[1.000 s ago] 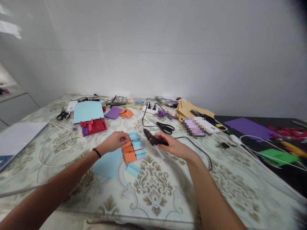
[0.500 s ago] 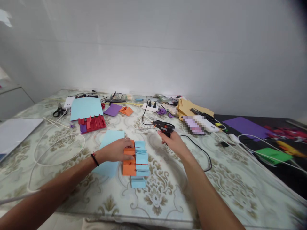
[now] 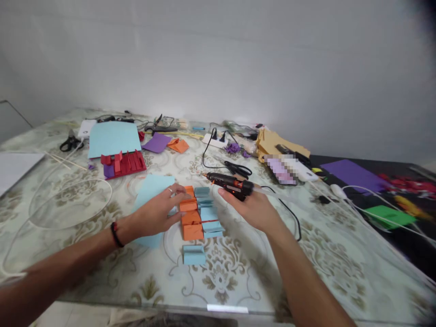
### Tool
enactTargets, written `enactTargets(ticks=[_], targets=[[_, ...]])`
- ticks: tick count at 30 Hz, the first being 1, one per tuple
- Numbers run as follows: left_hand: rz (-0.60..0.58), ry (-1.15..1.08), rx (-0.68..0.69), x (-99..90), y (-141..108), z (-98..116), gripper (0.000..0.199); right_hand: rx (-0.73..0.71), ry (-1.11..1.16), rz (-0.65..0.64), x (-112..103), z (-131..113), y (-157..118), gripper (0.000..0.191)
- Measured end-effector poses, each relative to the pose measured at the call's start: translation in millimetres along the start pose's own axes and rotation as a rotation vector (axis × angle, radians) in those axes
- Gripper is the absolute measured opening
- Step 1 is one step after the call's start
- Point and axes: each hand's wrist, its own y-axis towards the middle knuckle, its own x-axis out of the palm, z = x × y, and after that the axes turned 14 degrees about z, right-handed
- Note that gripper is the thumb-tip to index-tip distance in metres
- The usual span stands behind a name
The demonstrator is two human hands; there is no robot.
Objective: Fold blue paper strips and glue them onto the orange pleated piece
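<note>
Right hand (image 3: 260,211) gripping glue gun (image 3: 226,183), fingers wrapped
Left hand (image 3: 159,208), loosely spread, empty, is resting at folded paper (image 3: 193,232), likely light, crushable, best pinched by edges.

black glue gun (image 3: 226,182), orange paper (image 3: 193,232), floral tablecloth (image 3: 220,279)

Left hand (image 3: 157,210) spread wider; loose blue piece (image 3: 194,255) parted from orange strip (image 3: 193,232)

We're looking forward and down from the head: pale, gold-patterned table (image 3: 221,284) close at six o'clock, smooth grey wall (image 3: 218,63) at twelve!
</note>
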Motion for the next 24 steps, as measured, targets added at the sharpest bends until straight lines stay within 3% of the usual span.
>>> enactTargets(ticks=[2, 5, 8, 11, 15, 24], targets=[[0.083, 0.084, 0.113, -5.3, -10, 5, 0.025, -0.088, -0.011, -0.06, -8, -12, -4, 0.025], [0.029, 0.099, 0.194, -5.5, -22, 9, 0.028, -0.125, 0.029, -0.222, -11, -14, -6, 0.03], [-0.054, 0.12, 0.196, 3.8, -29, 7, 0.029, -0.132, 0.085, -0.335, -1, -1, -6, 0.027], [-0.119, 0.129, 0.172, 14.7, -34, 1, 0.029, -0.178, 0.12, -0.324, 12, 13, -10, 0.019], [-0.1, 0.127, 0.15, 22.4, -37, -4, 0.029, -0.171, 0.139, -0.382, 18, 16, -17, 0.01], [-0.035, 0.069, 0.137, 26.7, -36, -4, 0.029, -0.101, 0.132, -0.466, 22, 18, -25, 0.015]])
